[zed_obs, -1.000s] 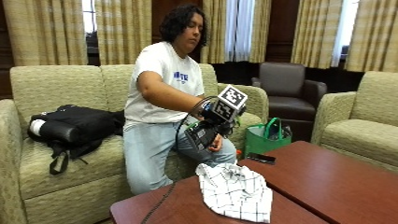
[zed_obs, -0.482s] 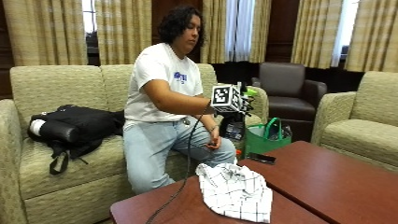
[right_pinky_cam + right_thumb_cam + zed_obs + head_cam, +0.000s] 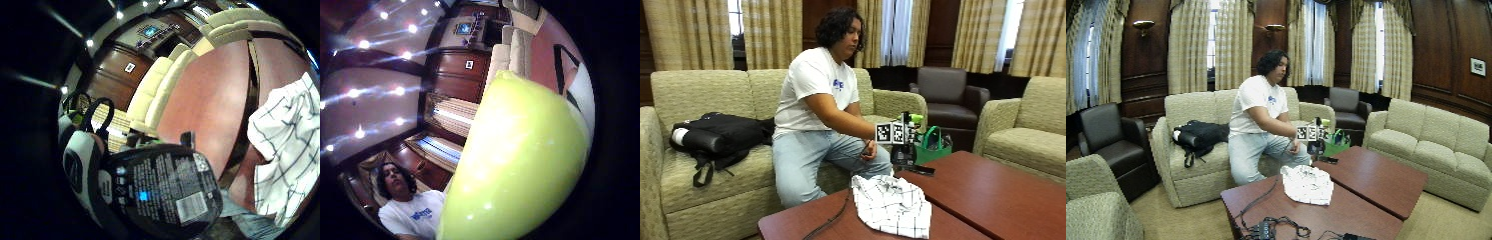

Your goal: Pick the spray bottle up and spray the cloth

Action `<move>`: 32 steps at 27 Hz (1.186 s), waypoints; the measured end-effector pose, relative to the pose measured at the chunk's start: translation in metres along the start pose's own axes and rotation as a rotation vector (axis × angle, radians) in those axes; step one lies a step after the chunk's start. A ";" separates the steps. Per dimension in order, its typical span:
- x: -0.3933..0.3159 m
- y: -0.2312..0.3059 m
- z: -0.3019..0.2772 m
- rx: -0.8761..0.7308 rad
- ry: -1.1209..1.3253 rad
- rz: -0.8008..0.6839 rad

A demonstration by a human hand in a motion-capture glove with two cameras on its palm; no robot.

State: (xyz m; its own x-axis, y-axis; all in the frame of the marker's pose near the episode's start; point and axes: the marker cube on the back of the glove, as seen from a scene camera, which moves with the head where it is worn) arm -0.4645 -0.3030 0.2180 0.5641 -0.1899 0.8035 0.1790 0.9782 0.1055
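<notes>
1. Gripping the spray bottle [image 3: 904,154], my gloved right hand [image 3: 901,136] holds it off the table, at the far edge, right of the person's knees.
2. Nearer, the checked cloth [image 3: 893,205] lies crumpled on the table [image 3: 986,195], below and slightly left of the bottle.
3. I judge pickup done; aiming and spraying remain, since no mist shows.

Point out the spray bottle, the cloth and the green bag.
spray bottle [image 3: 903,152]: outside view, its dark body, held above the table.
cloth [image 3: 893,205]: outside view, middle of the checked fabric.
green bag [image 3: 930,151]: outside view, its side below the handles.
</notes>
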 end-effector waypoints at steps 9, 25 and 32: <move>0.046 -0.003 0.032 0.063 0.013 0.018; 0.076 0.007 0.056 0.146 0.071 -0.023; 0.077 0.007 0.056 0.152 0.075 -0.028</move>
State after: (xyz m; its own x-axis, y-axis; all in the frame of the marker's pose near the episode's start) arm -0.4649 -0.3057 0.3133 0.6205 -0.2170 0.7536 0.0746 0.9729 0.2188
